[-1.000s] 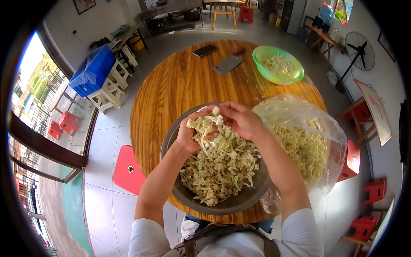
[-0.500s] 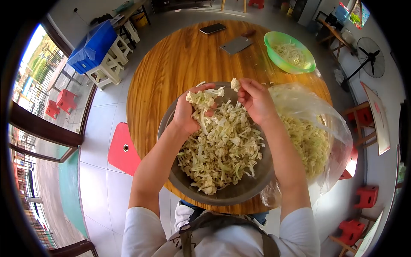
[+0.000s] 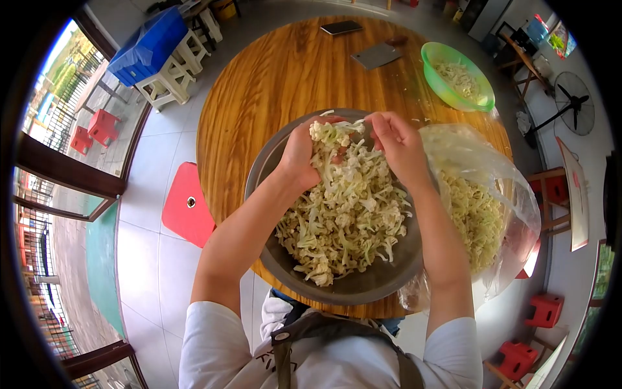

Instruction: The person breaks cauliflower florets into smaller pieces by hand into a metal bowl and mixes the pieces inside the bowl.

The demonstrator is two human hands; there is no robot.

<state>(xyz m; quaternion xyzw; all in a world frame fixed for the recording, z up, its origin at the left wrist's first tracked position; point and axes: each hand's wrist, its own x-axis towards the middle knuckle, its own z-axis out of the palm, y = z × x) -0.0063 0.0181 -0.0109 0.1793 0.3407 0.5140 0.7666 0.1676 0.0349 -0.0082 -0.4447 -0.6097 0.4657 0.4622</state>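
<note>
A wide metal bowl [image 3: 382,279] full of small cut cauliflower florets [image 3: 350,220] stands at the table's near edge. Over its far left side my left hand [image 3: 301,154] cups a clump of cauliflower [image 3: 335,132], with some pale stems hanging down. My right hand [image 3: 398,146] is close beside the clump, over the bowl's far right side. Its thumb and fingers are drawn together, and anything between them is hidden. To the right, a clear plastic bag [image 3: 512,188] lies open around more cut cauliflower [image 3: 476,220].
On the round wooden table [image 3: 259,84] are a phone [image 3: 341,27], a cleaver [image 3: 377,56] and a green basin [image 3: 483,91] holding pale shreds [image 3: 459,79]. A red stool [image 3: 188,211] stands at the left. Behind the right side is a black fan [image 3: 575,102].
The floret pinched in my right hand can no longer be seen there. My left hand has turned slightly over the bowl, still holding its clump. The whole view has shifted a little.
</note>
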